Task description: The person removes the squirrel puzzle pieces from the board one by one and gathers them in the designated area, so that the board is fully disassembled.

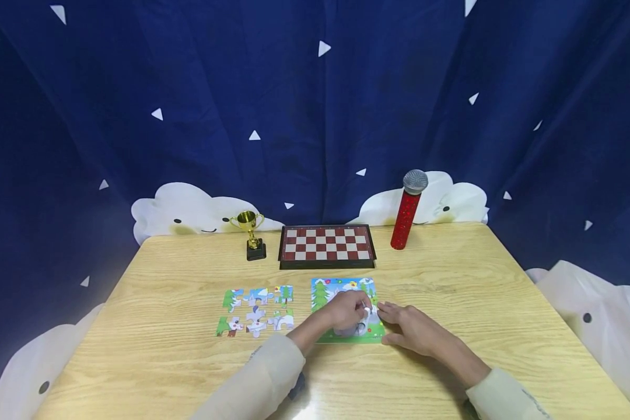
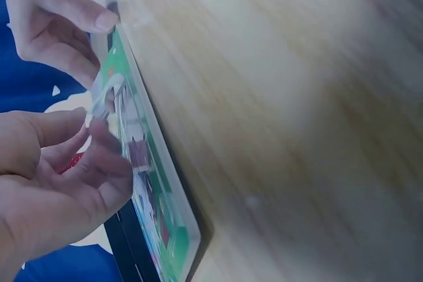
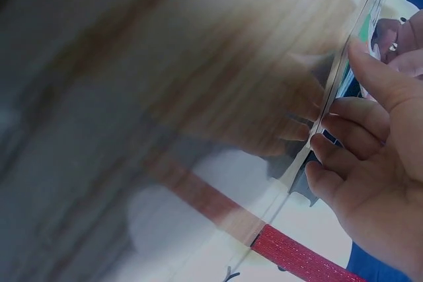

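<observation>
A puzzle board (image 1: 322, 337) with a green border and a forest picture lies flat in front of me. Over its right half, my left hand (image 1: 348, 310) pinches a whitish puzzle piece (image 2: 102, 102) between thumb and fingers, close above the tray. My right hand (image 1: 413, 329) rests at the board's right edge, its fingertips touching the rim and its fingers relaxed. To the left of the board, several loose puzzle pieces (image 1: 255, 320) with trees and white figures lie in two rows. The left hand hides much of the board's middle in the head view.
Behind the board stands a red and white chessboard (image 1: 327, 245) in a black frame. A small gold trophy (image 1: 252, 233) is to its left. At the right, a red glittery microphone (image 1: 406, 213) stands upright. A dark blue curtain (image 1: 315, 116) hangs behind the wooden table (image 1: 163, 361).
</observation>
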Demonstrator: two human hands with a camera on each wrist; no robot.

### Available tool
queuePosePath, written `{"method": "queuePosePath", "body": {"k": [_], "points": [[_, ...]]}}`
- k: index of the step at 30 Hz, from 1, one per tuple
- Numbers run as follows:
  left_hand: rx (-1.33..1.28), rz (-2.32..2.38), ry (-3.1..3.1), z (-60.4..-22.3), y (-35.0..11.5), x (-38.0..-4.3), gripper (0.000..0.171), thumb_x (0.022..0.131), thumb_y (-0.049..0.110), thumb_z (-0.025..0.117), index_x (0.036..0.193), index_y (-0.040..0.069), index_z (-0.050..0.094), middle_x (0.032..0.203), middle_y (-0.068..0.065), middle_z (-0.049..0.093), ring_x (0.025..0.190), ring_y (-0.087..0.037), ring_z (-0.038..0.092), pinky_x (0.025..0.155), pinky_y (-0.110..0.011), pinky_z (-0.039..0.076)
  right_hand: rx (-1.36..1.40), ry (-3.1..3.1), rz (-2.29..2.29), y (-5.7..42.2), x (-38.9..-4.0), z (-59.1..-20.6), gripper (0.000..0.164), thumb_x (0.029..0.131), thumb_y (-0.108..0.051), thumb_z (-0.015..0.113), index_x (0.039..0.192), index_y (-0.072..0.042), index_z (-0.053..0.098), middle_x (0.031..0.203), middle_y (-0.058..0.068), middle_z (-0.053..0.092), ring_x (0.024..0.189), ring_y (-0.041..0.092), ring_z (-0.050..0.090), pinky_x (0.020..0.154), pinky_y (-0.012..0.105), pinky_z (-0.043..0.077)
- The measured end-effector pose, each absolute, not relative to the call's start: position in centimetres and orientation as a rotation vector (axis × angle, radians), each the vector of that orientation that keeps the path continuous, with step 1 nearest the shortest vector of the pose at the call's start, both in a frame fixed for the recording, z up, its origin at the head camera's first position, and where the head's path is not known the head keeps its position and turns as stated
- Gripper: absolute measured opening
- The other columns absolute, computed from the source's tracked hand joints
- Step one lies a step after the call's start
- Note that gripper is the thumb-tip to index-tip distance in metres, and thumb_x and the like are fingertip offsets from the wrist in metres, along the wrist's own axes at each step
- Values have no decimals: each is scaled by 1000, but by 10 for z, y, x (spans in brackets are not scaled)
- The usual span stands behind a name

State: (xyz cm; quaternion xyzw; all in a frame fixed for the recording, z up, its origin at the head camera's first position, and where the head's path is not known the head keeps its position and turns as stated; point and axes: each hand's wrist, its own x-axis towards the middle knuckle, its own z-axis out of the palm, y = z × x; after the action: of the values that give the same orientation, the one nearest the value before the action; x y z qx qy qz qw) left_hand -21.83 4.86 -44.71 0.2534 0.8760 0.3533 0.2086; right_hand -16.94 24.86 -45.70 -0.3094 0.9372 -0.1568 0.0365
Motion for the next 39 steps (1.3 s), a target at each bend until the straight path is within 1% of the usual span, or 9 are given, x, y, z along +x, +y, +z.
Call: {"method": "queuePosePath", "body": {"k": [2, 6, 13, 17, 20, 22, 28, 36, 39], "points": [[716, 1015, 2451, -447, 49, -218, 8, 94, 9, 55, 94, 10, 63, 72, 4, 53, 64, -6, 46, 57, -18, 39, -951, 2880, -480, 248, -170, -457, 56, 82, -25, 71, 126, 7, 56, 133, 24, 53, 123, 39, 52, 99, 50, 43], [751, 1053, 2463, -448, 49, -219, 10, 94, 9, 55, 89, 10, 63, 76, 5, 57, 69, -5, 49, 62, -17, 42, -948, 2879, -482, 248, -170, -457, 56, 82, -25, 71, 126, 7, 56, 133, 24, 53, 123, 39, 51, 99, 50, 42], [781, 1073, 2428, -444, 39, -220, 11, 96, 9, 53, 91, 11, 62, 84, 4, 60, 75, -5, 52, 67, -18, 45, -949, 2868, -481, 248, -170, -457, 56, 83, -25, 71, 126, 7, 56, 133, 24, 53, 124, 39, 51, 99, 50, 43], [768, 1092, 2420, -440, 27, -221, 10, 96, 11, 53, 90, 11, 61, 85, 3, 59, 73, -6, 51, 63, -20, 44, -945, 2871, -470, 248, -170, -457, 56, 83, -25, 71, 126, 7, 56, 134, 24, 53, 124, 38, 51, 99, 50, 43], [753, 1102, 2414, -437, 16, -221, 10, 97, 12, 52, 90, 11, 60, 85, 2, 58, 68, -8, 49, 59, -21, 44, -940, 2873, -466, 247, -170, -457, 56, 83, -25, 71, 126, 7, 56, 134, 24, 53, 125, 38, 51, 99, 50, 43], [742, 1099, 2416, -437, 7, -223, 11, 97, 12, 51, 90, 11, 60, 86, 2, 57, 68, -9, 49, 59, -21, 45, -941, 2873, -464, 247, -170, -457, 56, 83, -25, 71, 126, 7, 56, 134, 24, 53, 125, 38, 51, 99, 51, 43], [729, 1067, 2446, -435, -21, -227, 10, 97, 12, 51, 92, 10, 59, 89, 0, 58, 74, -12, 50, 64, -24, 45, -935, 2877, -447, 247, -170, -457, 56, 83, -26, 71, 127, 6, 56, 134, 23, 53, 125, 38, 50, 99, 50, 43], [737, 1014, 2473, -432, -66, -227, 11, 97, 10, 52, 92, 9, 61, 89, -2, 60, 75, -14, 52, 67, -28, 46, -928, 2871, -456, 247, -170, -457, 56, 83, -26, 71, 127, 6, 56, 135, 22, 53, 125, 37, 50, 99, 50, 42], [735, 976, 2485, -433, -81, -226, 10, 96, 9, 53, 90, 9, 61, 89, -2, 61, 81, -14, 53, 72, -31, 47, -930, 2874, -456, 247, -170, -456, 56, 83, -25, 71, 127, 6, 56, 134, 22, 53, 125, 37, 51, 99, 50, 43]]}}
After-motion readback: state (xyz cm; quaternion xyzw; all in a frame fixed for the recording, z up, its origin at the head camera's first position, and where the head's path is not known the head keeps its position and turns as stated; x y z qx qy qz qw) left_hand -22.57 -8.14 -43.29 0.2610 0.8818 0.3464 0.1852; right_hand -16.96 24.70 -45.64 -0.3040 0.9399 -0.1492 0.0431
